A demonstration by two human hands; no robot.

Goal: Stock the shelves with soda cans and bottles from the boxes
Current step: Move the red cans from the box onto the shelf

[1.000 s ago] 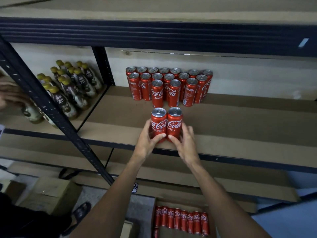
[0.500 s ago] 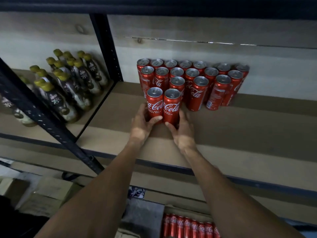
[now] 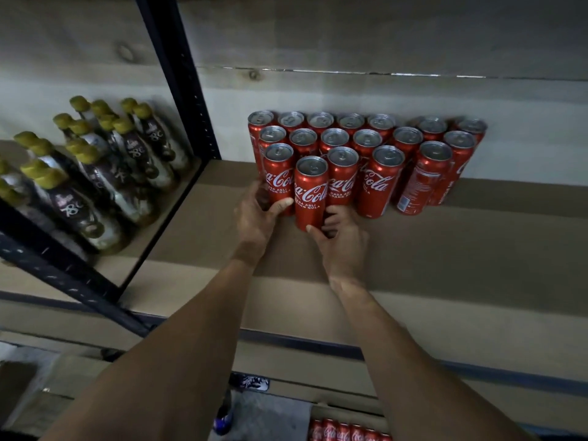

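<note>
This looks like a stockroom or the back of a shop. A dark metal rack (image 3: pixel 178 78) carries plain board shelves (image 3: pixel 445 249), where many identical red soda cans (image 3: pixel 380 183) stand in tight rows, and bottles (image 3: pixel 95 173) with yellow caps fill the next bay. Below, a cardboard box (image 3: pixel 318 412) holds more of the same cans.

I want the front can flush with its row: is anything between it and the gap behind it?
Nothing visible. The front can, held by the right hand, stands just before a gap between the left can, held by the left hand, and a third can. The fit looks tight, so it may rub them.
</note>
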